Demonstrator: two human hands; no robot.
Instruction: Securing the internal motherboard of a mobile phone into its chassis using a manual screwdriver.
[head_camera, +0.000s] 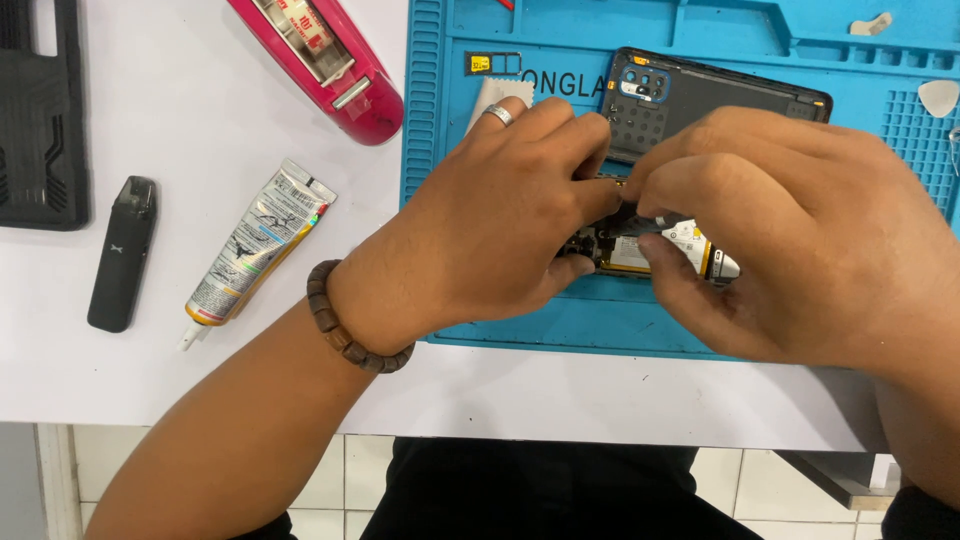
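An opened smartphone (640, 248) lies on a blue repair mat (520, 330), its battery and circuit parts showing between my hands. My left hand (490, 220), with a ring and a wooden bead bracelet, rests over the phone's left end and grips it. My right hand (800, 230) covers the right part, with its fingertips pinched over the phone's inner parts; a thin tool may be in them, but I cannot be sure. The phone's dark back cover (720, 100) lies just beyond, camera holes facing up.
On the white table left of the mat lie a glue tube (255, 245), a small black stick-shaped device (122, 252), a red tape dispenser (325, 60) and a black case (40, 120). A SIM tray (492, 63) and white picks (938, 97) sit on the mat.
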